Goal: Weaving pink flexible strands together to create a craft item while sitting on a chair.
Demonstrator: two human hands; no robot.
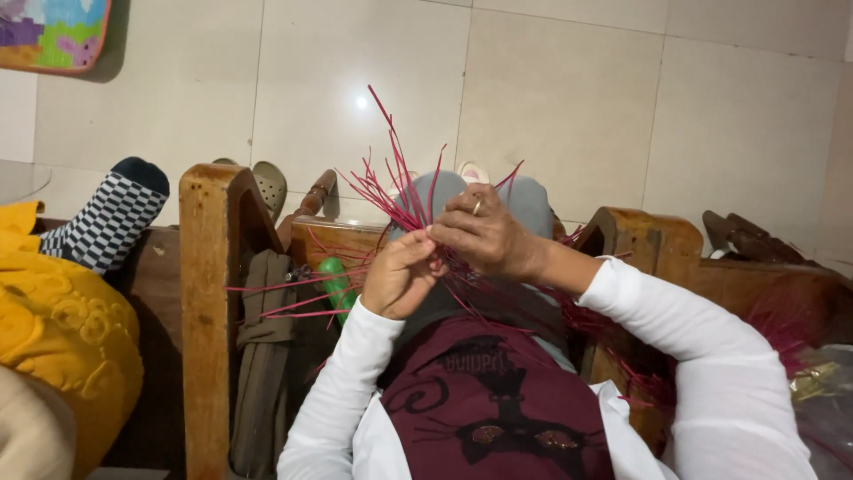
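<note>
Grasping one bundle of red strips (395,191), left hand (402,276) and right hand (484,233) pinch it together.

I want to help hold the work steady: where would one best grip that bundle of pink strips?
Grip the pink strips low, probably just above the left hand and right hand, coming from the top: there they gather together, while the tips fan out loosely.

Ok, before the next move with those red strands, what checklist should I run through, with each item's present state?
1. Left hand gripping the red strands: ok.
2. Right hand pinching the same bundle from above: ok.
3. Strand tips free, fanned upward: ok.
4. Loose strands sticking out left toward the green bottle: not ok.
5. Crossing point under the fingers: cannot tell.
6. Work supported on the raised knees: ok.
</note>
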